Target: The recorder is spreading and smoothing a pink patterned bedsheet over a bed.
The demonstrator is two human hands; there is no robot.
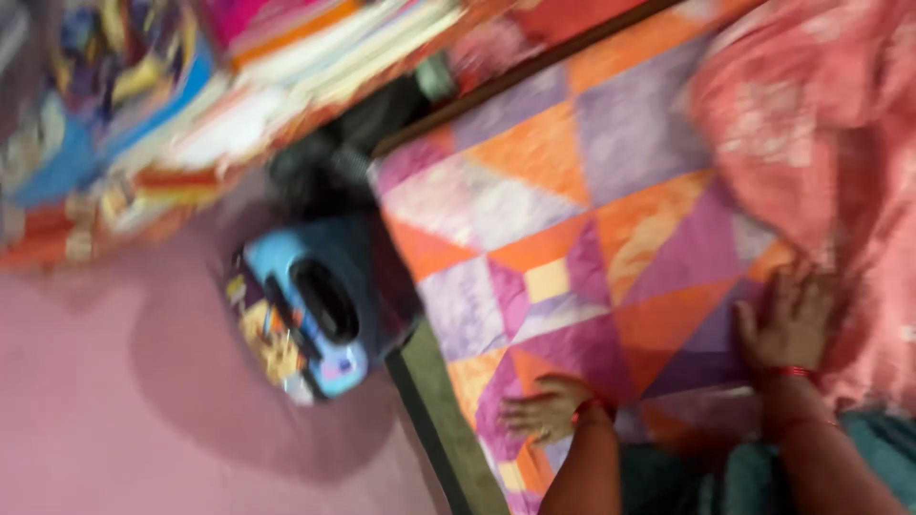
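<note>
here both hands, left (546,408) and right (794,322), press flat, grip open, on the patchwork bedsheet (572,229).

Both hands rest flat on the orange, purple and pink triangle-patterned bedsheet (572,219): the left hand (546,408) near its edge, the right hand (794,319) further right, touching the crumpled salmon-pink printed cloth (811,124). Left of the sheet, on the pink floor (105,410), lies a blue bag with a black oval opening (310,305).

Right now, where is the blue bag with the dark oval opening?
In the head view, the blue bag stands on the pink floor, left of the patchwork bedsheet and up-left of the left hand.
</note>
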